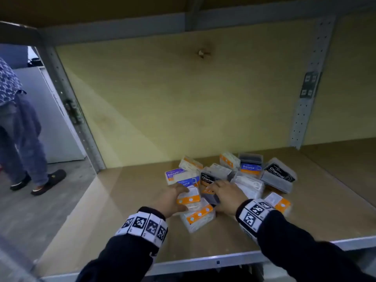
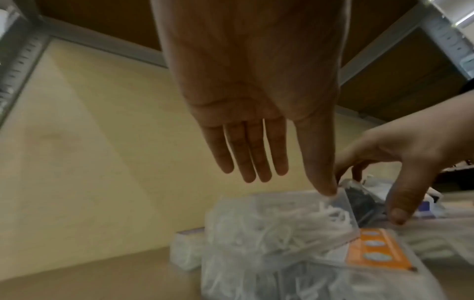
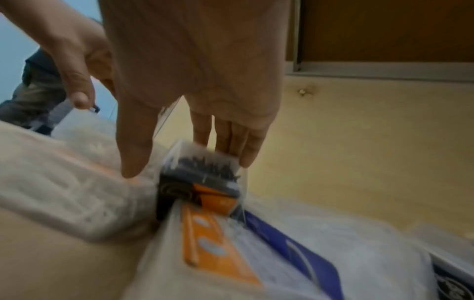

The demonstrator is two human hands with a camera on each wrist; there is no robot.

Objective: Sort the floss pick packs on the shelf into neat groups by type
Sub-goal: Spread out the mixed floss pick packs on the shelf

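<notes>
Both hands reach into an unsorted heap of floss pick packs on a shelf.

Shelf (image 1: 126,212): the packs lie jumbled right of centre on its board, types mixed, so I'd say sorting has barely begun. Readable labels: black "Charcoal" pack (image 1: 279,174) at far right, a second "Charcoal" (image 1: 208,178) mid-pile, blue "Round" pack (image 1: 250,167) behind, purple "Smooth" pack (image 1: 173,174) at left; orange-banded clear packs show no legible text. Left hand (image 1: 172,198): fingers straight and spread, thumb tip touching the corner of a clear white-pick pack (image 2: 279,219), likely steadying it. Right hand (image 1: 224,195): fingers straight behind a dark-pick pack (image 3: 202,172), thumb apart, nothing pinched yet, probably about to take it.
</notes>
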